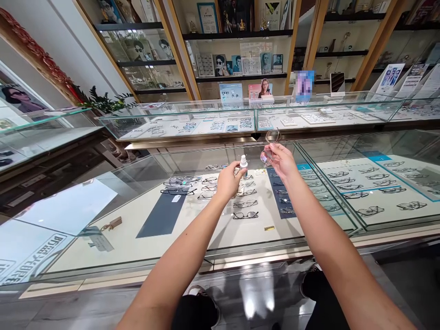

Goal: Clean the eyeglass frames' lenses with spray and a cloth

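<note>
My left hand (228,181) is wrapped round a small spray bottle (244,161) with a white top, held upright above the glass counter. In my right hand (282,160) is a pair of thin-rimmed eyeglasses (273,135), pinched by the fingers and turned so one lens sits above the other. The lower lens shows a pinkish-violet sheen. The bottle and the eyeglasses are apart, with the bottle to the left and a little lower. My fingers hide most of the bottle's body.
Beneath my hands is a glass display case (220,243) with rows of eyeglasses (245,215) inside. A brown keychain-like item (112,223) and a tag lie at the left. Behind stands another glass case (206,130), backed by shelves (240,35) with pictures and trophies.
</note>
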`<action>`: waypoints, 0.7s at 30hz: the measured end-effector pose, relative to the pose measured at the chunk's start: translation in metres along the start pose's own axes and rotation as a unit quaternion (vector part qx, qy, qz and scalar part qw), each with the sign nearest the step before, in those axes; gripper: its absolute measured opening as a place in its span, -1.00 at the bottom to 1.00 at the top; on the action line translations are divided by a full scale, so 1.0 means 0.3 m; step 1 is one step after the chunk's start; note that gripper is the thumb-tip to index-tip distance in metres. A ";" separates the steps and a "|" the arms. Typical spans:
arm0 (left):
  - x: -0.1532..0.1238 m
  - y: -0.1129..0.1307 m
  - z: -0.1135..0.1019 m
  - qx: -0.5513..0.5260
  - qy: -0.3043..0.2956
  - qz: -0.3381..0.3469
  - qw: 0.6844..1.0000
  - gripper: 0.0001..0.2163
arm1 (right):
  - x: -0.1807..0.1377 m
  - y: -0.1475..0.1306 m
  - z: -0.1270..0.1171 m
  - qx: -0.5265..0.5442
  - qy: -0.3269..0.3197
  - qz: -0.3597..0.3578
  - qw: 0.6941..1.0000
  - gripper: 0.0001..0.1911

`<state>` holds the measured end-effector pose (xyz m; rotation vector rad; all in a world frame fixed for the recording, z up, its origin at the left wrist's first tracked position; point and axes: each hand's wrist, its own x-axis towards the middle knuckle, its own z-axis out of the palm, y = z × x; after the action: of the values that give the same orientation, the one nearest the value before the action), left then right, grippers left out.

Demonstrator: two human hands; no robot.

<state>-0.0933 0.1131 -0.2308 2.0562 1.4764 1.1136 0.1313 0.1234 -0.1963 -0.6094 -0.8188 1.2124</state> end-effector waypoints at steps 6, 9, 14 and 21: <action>0.003 -0.002 -0.001 0.049 -0.018 -0.035 0.998 -0.76 | 0.005 0.002 -0.004 -0.012 -0.003 0.006 1.000 -0.58; 0.007 -0.012 0.003 0.063 -0.029 -0.049 0.996 -0.75 | 0.004 0.003 -0.001 -0.012 -0.007 0.006 1.000 -0.58; 0.004 0.000 -0.010 0.038 -0.024 -0.048 0.998 -0.69 | 0.001 0.001 0.004 0.000 -0.005 0.013 1.000 -0.56; 0.005 0.083 -0.163 -0.166 0.143 -0.032 0.975 -0.76 | -0.011 -0.041 0.002 0.011 -0.001 -0.001 1.000 -0.65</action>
<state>-0.1157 0.0980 -0.1830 1.6619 1.3564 1.5611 0.1372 0.1170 -0.1870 -0.5891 -0.8060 1.2195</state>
